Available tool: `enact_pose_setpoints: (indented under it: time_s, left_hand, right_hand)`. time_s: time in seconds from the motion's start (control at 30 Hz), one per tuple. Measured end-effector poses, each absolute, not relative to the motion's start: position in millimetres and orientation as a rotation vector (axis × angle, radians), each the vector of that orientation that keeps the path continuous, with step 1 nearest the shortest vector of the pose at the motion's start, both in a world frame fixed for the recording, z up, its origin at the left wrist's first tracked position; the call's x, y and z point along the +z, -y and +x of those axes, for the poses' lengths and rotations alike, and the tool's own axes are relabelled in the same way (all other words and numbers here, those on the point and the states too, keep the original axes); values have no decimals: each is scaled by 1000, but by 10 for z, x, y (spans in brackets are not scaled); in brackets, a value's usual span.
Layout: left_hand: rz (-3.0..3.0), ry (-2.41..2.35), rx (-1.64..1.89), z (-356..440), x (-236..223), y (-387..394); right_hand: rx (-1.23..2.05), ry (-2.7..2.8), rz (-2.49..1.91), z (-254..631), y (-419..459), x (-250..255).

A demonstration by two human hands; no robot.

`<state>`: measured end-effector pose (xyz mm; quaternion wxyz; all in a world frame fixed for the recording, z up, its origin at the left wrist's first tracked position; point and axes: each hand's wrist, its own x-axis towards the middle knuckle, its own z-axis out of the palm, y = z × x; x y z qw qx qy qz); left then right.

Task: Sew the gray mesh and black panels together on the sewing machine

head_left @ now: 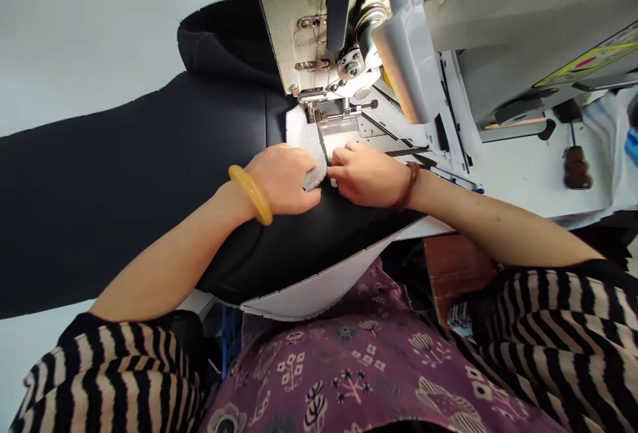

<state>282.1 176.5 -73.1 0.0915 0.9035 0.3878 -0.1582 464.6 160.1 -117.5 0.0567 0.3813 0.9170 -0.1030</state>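
Observation:
A large sheet of black leather-like material (219, 111) lies across the machine bed, and a small flap with a pale mesh backing (310, 144) sits on it just under the sewing machine's presser foot (311, 113). My left hand (284, 179) is closed on this flap from the left, thumb and fingers curled at its lower part. From the right, my right hand (366, 174) pinches the edge of the same material, fingertips close together. Both hands are a short way in front of the needle area. What lies under my fingers is hidden.
The sewing machine head (299, 28) rises right behind my hands, with a grey lamp (406, 54) hanging beside it. To the right are blue-and-white snips (456, 179) and a brown-handled tool (577, 167). The material's pale-backed edge (319, 293) hangs over the table front.

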Motion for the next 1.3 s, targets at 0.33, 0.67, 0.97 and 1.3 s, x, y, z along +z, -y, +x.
enact_pose_setpoints:
  time_s: [0.33, 0.67, 0.97, 1.3]
  left_hand:
    - [2809, -1355, -189, 2793, -1109, -1488]
    - [2949, -966, 1, 2492, -1328, -1791]
    - [2925, -852, 103, 2546, -1342, -1837]
    - [2956, -887, 0, 2570, -1319, -1953]
  right_hand:
    - [-250, -2449, 1545, 4566, -1087, -1201]
    - [-541, -2424, 1341, 4254, -1259, -1137]
    - [-587, -2444, 1348, 4230, -1248, -1159]
    - [-565, -2412, 1397, 4257, -1359, -1146]
